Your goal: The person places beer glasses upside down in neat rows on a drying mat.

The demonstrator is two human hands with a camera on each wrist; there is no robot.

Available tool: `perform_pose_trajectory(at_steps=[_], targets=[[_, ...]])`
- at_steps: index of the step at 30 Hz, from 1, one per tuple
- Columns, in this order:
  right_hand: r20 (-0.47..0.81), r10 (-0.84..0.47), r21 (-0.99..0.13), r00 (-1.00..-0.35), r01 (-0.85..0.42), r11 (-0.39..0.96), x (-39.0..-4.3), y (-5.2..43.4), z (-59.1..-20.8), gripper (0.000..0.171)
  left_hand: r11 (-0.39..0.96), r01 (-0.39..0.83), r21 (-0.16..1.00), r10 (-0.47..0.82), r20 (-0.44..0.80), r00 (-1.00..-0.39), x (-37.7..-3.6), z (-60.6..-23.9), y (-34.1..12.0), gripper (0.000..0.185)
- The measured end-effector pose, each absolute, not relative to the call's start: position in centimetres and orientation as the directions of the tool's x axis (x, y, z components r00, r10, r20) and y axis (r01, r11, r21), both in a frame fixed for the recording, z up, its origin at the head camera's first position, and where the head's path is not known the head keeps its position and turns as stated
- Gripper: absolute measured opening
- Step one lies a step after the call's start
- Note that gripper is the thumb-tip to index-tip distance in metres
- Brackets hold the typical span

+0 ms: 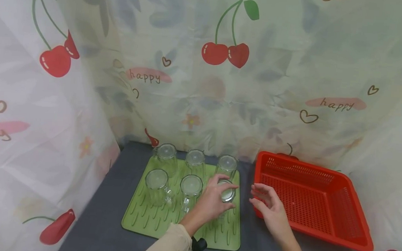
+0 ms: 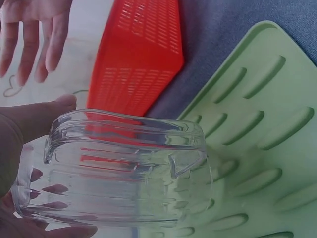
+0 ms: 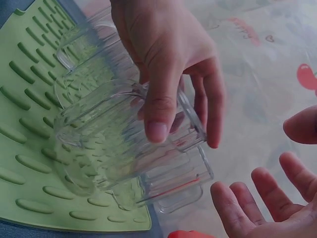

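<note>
My left hand (image 1: 214,197) is around an upside-down clear glass mug (image 1: 228,194) at the front right of a green ridged mat (image 1: 140,221). In the right wrist view its thumb lies on one side of the mug (image 3: 99,129), with fingers on the far side. The left wrist view shows the mug's (image 2: 124,183) rim end towards the mat. My right hand (image 1: 272,210) hovers beside the left edge of a red plastic basket (image 1: 332,241), fingers loosely bent and holding nothing.
Several other clear glass mugs stand upside down on the mat, among them a front-left mug (image 1: 157,180), a front-middle mug (image 1: 191,185) and a back-right mug (image 1: 227,163). A dark grey cloth (image 1: 106,212) covers the table. A cherry-print curtain (image 1: 189,94) hangs behind and at the sides.
</note>
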State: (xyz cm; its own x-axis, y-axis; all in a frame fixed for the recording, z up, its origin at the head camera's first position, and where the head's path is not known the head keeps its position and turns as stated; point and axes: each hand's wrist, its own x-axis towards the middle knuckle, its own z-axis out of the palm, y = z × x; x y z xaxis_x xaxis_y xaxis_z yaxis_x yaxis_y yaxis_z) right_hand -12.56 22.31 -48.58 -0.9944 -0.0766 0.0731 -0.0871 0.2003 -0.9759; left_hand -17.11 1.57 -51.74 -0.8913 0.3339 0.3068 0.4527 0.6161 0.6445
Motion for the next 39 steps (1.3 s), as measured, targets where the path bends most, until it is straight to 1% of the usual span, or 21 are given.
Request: perform_pose_trajectory(at_steps=[4, 9, 18, 21, 27, 32, 34, 39], targets=[[0.086, -0.084, -0.976, -0.993, -0.101, 0.192, -12.5, 22.3, -48.6, 0.05, 0.618, 0.439, 0.652, 0.335, 0.287, -0.898, -17.2, -52.0, 1.6, 0.059], [0.068, -0.083, -0.977, -0.994, -0.083, 0.194, -12.6, 22.4, -48.7, 0.049, 0.626, 0.435, 0.647, 0.348, 0.267, -0.899, -17.4, -52.2, 1.6, 0.059], [0.052, -0.084, -0.981, -0.995, -0.067, 0.184, -12.4, 22.2, -48.8, 0.049, 0.648, 0.348, 0.678, 0.346, 0.145, -0.927, -17.6, -52.7, 2.2, 0.055], [0.069, -0.085, -0.973, -0.994, -0.086, 0.212, -12.4, 22.1, -48.8, 0.048, 0.648, 0.349, 0.678, 0.352, 0.139, -0.925, -17.6, -52.7, 2.4, 0.055], [0.142, -0.088, -0.946, -0.986, -0.162, 0.282, -12.4, 22.3, -49.0, 0.044, 0.64, 0.359, 0.68, 0.381, 0.125, -0.916, -17.8, -52.3, 2.1, 0.056], [0.262, -0.08, -0.896, -0.962, -0.273, 0.349, -12.7, 22.2, -49.2, 0.043, 0.69, 0.376, 0.619, 0.389, 0.121, -0.913, -17.5, -51.5, 1.6, 0.062], [0.31, -0.077, -0.87, -0.947, -0.316, 0.379, -12.8, 22.1, -49.2, 0.042, 0.71, 0.398, 0.581, 0.392, 0.143, -0.909, -17.5, -50.9, 1.4, 0.063], [0.383, -0.077, -0.82, -0.921, -0.377, 0.43, -13.4, 21.9, -48.8, 0.041, 0.707, 0.452, 0.544, 0.399, 0.22, -0.89, -17.5, -47.9, 0.5, 0.061]])
